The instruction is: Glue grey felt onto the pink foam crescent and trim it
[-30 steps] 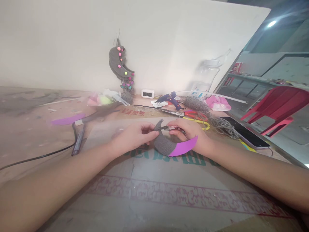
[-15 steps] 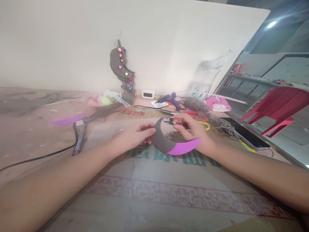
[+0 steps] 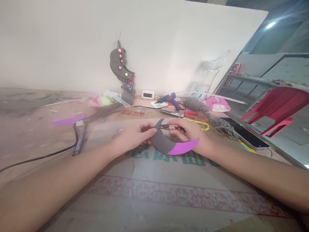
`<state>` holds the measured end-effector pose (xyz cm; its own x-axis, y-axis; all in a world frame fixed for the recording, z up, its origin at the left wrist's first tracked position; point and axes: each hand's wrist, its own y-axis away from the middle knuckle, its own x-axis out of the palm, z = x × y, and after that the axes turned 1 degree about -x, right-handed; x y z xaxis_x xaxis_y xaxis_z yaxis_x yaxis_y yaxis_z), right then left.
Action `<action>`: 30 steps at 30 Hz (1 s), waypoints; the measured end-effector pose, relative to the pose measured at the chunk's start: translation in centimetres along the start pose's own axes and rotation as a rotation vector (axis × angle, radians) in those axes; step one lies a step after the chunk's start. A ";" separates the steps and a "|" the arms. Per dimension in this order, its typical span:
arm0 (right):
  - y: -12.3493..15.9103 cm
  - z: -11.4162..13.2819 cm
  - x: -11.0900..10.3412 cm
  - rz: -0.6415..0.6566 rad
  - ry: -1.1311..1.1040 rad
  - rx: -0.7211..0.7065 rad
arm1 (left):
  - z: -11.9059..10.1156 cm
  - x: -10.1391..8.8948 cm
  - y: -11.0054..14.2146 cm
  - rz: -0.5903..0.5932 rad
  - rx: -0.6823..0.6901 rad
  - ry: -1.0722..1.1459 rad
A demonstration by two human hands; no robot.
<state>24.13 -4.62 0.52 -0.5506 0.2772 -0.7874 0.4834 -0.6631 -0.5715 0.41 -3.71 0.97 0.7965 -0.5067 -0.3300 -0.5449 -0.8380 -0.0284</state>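
My left hand (image 3: 142, 132) pinches the edge of a crescent (image 3: 162, 140) between thumb and fingers. Grey yarn covers most of the crescent; its right end (image 3: 184, 147) is bare purple. In my right hand (image 3: 191, 131) are small thread snips (image 3: 165, 127), their dark blades pointing left at the crescent's inner edge, close to my left thumb. Whether the blades touch the yarn I cannot make out. The purple end reaches to my right wrist. A printed sheet (image 3: 149, 199) lies under both hands.
Behind the hands lie a blue glue gun (image 3: 169, 100), a utility knife (image 3: 172, 113), yellow-handled scissors (image 3: 205, 125) and grey yarn (image 3: 196, 106). To the right is a phone (image 3: 245, 132). A decorated crescent (image 3: 116, 64) hangs on the board. At left are a purple piece (image 3: 69, 120) and a marker (image 3: 80, 141).
My right hand has moved slightly left and down, bringing the snips' blades from beside the crescent's upper tip to its inner edge. The blades look closer together. My left hand stays put.
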 end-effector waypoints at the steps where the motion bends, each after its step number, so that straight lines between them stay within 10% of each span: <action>1: 0.0 0.0 0.0 0.007 0.009 0.001 | 0.0 0.0 0.0 -0.006 -0.002 0.001; 30: 0.0 0.4 0.0 -0.005 -0.282 0.230 | -0.4 -0.2 -0.2 -0.044 0.035 0.115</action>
<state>23.85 -4.94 0.60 -0.7341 0.0994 -0.6717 0.3321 -0.8102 -0.4829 0.45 -3.53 1.38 0.8437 -0.4907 -0.2178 -0.5157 -0.8535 -0.0746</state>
